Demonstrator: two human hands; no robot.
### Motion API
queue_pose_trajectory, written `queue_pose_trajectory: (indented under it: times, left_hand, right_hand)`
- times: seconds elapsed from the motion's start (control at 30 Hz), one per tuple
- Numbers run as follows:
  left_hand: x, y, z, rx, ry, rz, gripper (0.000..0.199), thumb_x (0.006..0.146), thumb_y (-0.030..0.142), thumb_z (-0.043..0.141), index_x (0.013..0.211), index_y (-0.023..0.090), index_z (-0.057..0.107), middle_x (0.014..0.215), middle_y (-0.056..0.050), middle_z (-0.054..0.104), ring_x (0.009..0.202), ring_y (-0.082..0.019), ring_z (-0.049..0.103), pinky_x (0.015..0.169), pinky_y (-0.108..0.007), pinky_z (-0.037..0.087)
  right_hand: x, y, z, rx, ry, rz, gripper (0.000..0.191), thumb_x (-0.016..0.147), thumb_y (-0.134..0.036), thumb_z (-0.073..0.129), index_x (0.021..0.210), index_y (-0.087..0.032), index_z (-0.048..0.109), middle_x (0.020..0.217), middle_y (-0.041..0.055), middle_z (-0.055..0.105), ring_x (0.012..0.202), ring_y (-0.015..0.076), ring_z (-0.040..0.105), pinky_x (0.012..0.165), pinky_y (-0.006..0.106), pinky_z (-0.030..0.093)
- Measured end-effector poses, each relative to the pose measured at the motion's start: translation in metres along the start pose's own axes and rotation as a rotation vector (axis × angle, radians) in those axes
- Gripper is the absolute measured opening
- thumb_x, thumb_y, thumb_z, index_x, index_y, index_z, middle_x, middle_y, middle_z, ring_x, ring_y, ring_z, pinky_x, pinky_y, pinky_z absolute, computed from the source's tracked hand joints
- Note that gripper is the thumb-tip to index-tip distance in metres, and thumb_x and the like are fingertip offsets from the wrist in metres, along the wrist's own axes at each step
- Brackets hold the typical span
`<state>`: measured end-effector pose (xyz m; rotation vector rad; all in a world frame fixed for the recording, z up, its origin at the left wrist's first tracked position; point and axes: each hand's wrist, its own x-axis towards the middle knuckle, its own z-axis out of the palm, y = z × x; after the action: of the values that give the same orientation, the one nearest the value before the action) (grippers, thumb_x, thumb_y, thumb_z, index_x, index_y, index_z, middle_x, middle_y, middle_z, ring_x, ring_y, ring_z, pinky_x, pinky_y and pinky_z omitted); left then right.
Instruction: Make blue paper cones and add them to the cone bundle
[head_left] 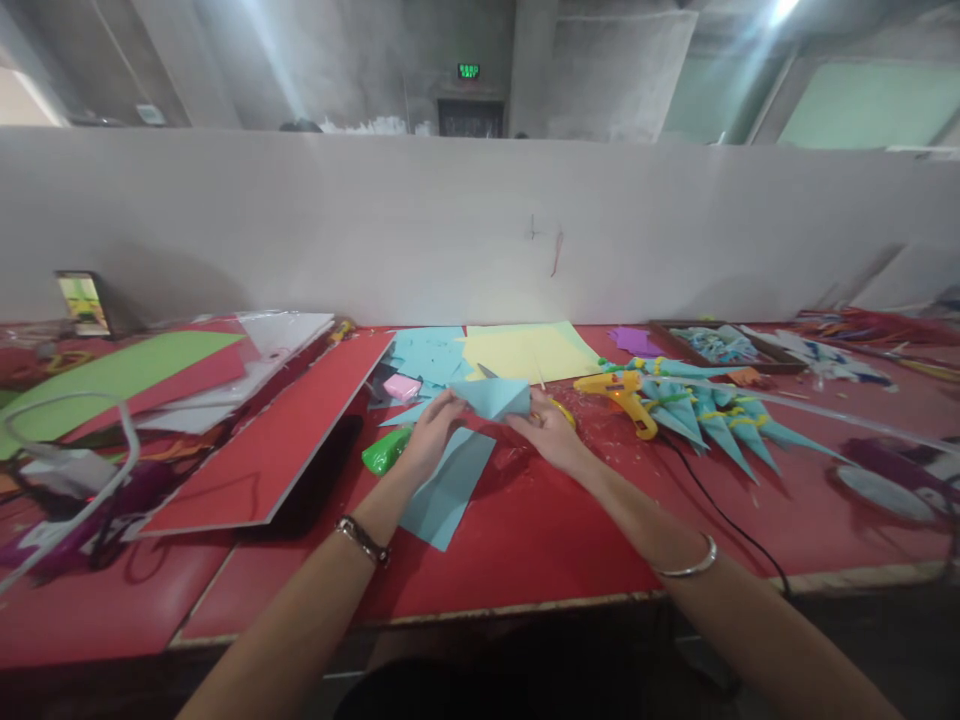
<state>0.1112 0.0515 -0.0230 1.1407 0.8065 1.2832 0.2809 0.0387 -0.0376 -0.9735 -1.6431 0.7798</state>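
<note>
A light-blue sheet of paper (495, 397), bent in the middle, is held up between my two hands over the red table. My left hand (433, 432) pinches its left end and my right hand (549, 430) grips the right end. Beneath it a second light-blue sheet (448, 495) lies flat, partly under my left hand. Close to my left wrist is a shiny green packet (386, 451). Scissors with yellow handles (562, 412) lie partly hidden behind the held paper and my right hand.
A yellow glue gun (622, 395) with a black cord lies right, beside pointed blue paper shapes (694, 410). Behind are pale-yellow paper (525, 350), blue sheets (427, 352) and a pink block (402, 387). A red board (277, 440) slants at left. A white partition (375, 230) stands behind the table.
</note>
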Motion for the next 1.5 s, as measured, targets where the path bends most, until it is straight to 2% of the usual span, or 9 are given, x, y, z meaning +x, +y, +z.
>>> queue_pose_trajectory:
  times: [0.2, 0.47, 0.6, 0.73, 0.87, 1.0, 1.13, 1.23, 1.5]
  left_hand:
    - [-0.003, -0.001, -0.001, -0.018, -0.104, 0.044, 0.023, 0.062, 0.029, 0.065, 0.076, 0.017, 0.052, 0.072, 0.004, 0.054, 0.067, -0.009, 0.05, 0.066, -0.022, 0.041]
    - [-0.01, 0.007, 0.007, 0.018, -0.095, 0.022, 0.028, 0.056, 0.025, 0.068, 0.07, 0.016, 0.045, 0.087, 0.003, 0.055, 0.068, -0.007, 0.053, 0.063, -0.02, 0.043]
    - [-0.008, 0.007, 0.008, -0.072, -0.014, -0.174, 0.031, 0.056, 0.024, 0.07, 0.073, 0.017, 0.045, 0.066, 0.006, 0.054, 0.054, -0.004, 0.051, 0.056, -0.018, 0.044]
    - [-0.007, 0.003, 0.006, -0.014, -0.043, -0.33, 0.024, 0.062, 0.03, 0.068, 0.064, 0.014, 0.049, 0.053, 0.005, 0.05, 0.047, -0.003, 0.047, 0.053, -0.018, 0.044]
    - [-0.008, 0.002, 0.006, 0.109, -0.105, -0.316, 0.028, 0.059, 0.036, 0.069, 0.057, 0.012, 0.054, 0.051, 0.003, 0.054, 0.047, -0.004, 0.048, 0.052, -0.018, 0.042]
    - [-0.007, 0.002, 0.005, 0.135, -0.069, -0.261, 0.03, 0.056, 0.038, 0.07, 0.055, 0.011, 0.058, 0.047, 0.003, 0.053, 0.045, -0.004, 0.046, 0.049, -0.017, 0.039]
    - [-0.005, 0.002, 0.006, 0.001, 0.047, -0.217, 0.029, 0.054, 0.039, 0.071, 0.059, 0.012, 0.061, 0.047, 0.003, 0.054, 0.044, -0.004, 0.045, 0.048, -0.017, 0.037]
    - [-0.007, 0.002, 0.009, 0.0, -0.006, -0.206, 0.028, 0.053, 0.038, 0.072, 0.059, 0.012, 0.063, 0.052, 0.001, 0.059, 0.046, -0.005, 0.047, 0.053, -0.02, 0.04]
    - [-0.009, -0.002, 0.007, 0.347, -0.116, -0.07, 0.036, 0.066, 0.044, 0.06, 0.045, 0.015, 0.059, 0.057, -0.004, 0.063, 0.061, -0.013, 0.055, 0.062, -0.024, 0.04]
  right_hand:
    - [-0.001, -0.007, 0.001, -0.021, -0.022, 0.018, 0.018, 0.073, -0.032, 0.053, 0.082, -0.021, 0.063, 0.101, 0.0043, 0.048, 0.099, 0.0162, 0.049, 0.086, 0.03, 0.041]
    - [0.0, -0.01, -0.001, 0.202, -0.021, 0.192, 0.025, 0.069, -0.036, 0.058, 0.086, -0.018, 0.056, 0.081, 0.0005, 0.059, 0.077, 0.0145, 0.055, 0.074, 0.03, 0.045]
    - [0.002, -0.007, 0.0, 0.249, 0.025, 0.136, 0.025, 0.067, -0.031, 0.06, 0.086, -0.018, 0.052, 0.086, 0.0015, 0.058, 0.08, 0.0135, 0.055, 0.076, 0.028, 0.044]
    - [0.001, -0.006, 0.003, 0.278, 0.047, 0.116, 0.044, 0.065, -0.025, 0.06, 0.104, -0.021, 0.041, 0.1, 0.0043, 0.051, 0.086, 0.0134, 0.055, 0.076, 0.028, 0.045]
    - [0.0, -0.004, 0.004, 0.257, 0.039, 0.094, 0.058, 0.064, -0.023, 0.06, 0.114, -0.024, 0.03, 0.102, 0.0052, 0.046, 0.086, 0.0136, 0.055, 0.075, 0.028, 0.046]
    - [0.0, -0.005, 0.004, 0.351, 0.179, 0.123, 0.066, 0.062, -0.026, 0.063, 0.117, -0.026, 0.028, 0.1, 0.0037, 0.049, 0.085, 0.0134, 0.055, 0.075, 0.029, 0.046]
    - [-0.002, -0.013, 0.008, 0.468, 0.175, 0.14, 0.05, 0.061, -0.03, 0.066, 0.106, -0.023, 0.046, 0.095, 0.0022, 0.058, 0.084, 0.0141, 0.058, 0.078, 0.03, 0.046]
    - [-0.004, -0.021, 0.013, 0.457, 0.05, 0.2, 0.032, 0.06, -0.035, 0.067, 0.085, -0.018, 0.06, 0.08, 0.0025, 0.065, 0.079, 0.0173, 0.06, 0.08, 0.034, 0.046]
    - [-0.005, -0.023, 0.015, 0.437, 0.084, 0.287, 0.022, 0.058, -0.037, 0.067, 0.063, -0.016, 0.063, 0.061, 0.0009, 0.065, 0.061, 0.0153, 0.061, 0.069, 0.033, 0.05]
